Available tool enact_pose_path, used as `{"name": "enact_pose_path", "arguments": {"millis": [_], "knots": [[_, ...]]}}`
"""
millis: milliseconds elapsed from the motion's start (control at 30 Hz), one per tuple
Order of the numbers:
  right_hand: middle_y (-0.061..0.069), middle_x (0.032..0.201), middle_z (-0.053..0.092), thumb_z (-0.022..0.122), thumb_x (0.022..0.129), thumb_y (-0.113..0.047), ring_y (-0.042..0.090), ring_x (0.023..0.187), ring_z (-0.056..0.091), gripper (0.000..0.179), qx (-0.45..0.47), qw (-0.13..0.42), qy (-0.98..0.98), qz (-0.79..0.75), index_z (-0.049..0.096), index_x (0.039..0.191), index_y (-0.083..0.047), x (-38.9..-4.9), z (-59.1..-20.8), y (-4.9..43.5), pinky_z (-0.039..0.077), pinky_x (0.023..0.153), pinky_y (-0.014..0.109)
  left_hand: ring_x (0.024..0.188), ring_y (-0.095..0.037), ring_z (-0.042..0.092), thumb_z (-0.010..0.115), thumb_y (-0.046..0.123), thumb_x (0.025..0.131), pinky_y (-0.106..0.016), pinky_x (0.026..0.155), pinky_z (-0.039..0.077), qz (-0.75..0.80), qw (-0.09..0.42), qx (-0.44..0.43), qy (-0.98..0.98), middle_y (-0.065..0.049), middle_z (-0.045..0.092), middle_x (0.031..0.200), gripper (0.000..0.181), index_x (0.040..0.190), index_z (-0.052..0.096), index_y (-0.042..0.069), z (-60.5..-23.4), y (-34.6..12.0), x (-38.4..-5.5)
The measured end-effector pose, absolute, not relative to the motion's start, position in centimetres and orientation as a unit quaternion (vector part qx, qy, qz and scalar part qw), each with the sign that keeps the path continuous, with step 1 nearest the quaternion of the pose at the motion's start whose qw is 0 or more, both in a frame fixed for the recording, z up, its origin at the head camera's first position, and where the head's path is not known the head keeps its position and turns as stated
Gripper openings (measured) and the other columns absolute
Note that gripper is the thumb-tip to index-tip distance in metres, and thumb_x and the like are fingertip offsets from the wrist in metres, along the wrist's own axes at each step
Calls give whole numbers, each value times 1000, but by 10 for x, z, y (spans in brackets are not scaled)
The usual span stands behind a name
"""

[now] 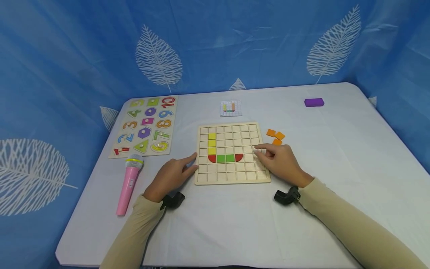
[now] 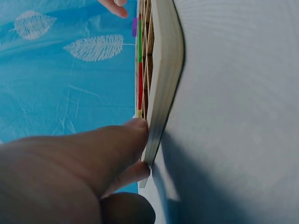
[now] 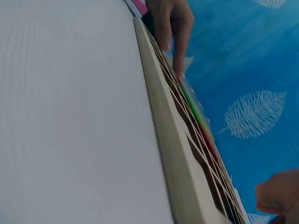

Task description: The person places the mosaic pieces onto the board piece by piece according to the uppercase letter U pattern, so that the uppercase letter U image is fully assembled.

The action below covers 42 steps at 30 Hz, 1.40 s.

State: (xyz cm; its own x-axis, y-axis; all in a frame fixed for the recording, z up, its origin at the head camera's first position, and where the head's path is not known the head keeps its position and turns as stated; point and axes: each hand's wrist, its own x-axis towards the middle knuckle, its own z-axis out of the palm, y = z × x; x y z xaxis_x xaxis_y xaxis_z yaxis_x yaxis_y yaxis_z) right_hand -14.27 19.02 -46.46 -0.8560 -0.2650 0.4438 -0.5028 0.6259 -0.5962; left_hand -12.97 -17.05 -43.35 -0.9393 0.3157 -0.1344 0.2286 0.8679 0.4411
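A wooden grid board lies flat on the table. In it, a column of yellow squares stands above a row with a red rounded piece at the left, two green squares, and another red rounded piece at the right. My left hand touches the board's left edge with outstretched fingers. Over the right edge hovers my right hand, index finger and thumb apart, nothing visible between them. Just beyond that hand are three loose orange squares. The right wrist view shows only part of the right hand.
Behind the board lies a small pattern card. A number-and-shape puzzle lies at the back left, with a pink microphone in front of it. A purple block sits at the back right. Blue curtain surrounds the table's far side.
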Motion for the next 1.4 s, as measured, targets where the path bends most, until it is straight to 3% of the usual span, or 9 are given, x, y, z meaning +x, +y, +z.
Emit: {"name": "enact_pose_path", "arguments": {"millis": [533, 1400], "knots": [[-7, 54, 43, 79, 89, -12, 8, 46, 36, 16, 147, 210, -908, 331, 80, 104, -6, -143, -457, 233, 28, 49, 24, 52, -13, 45, 64, 37, 102, -31, 53, 36, 211, 101, 147, 961, 1, 45, 56, 57, 153, 49, 15, -434, -170, -129], [-2, 57, 51, 77, 91, -19, 13, 48, 40, 27, 82, 162, -940, 290, 77, 111, -1, -145, -459, 243, 31, 49, 31, 52, -15, 45, 65, 37, 102, -31, 54, 37, 208, 95, 149, 962, 1, 47, 57, 58, 153, 49, 16, -435, -171, -129]]}}
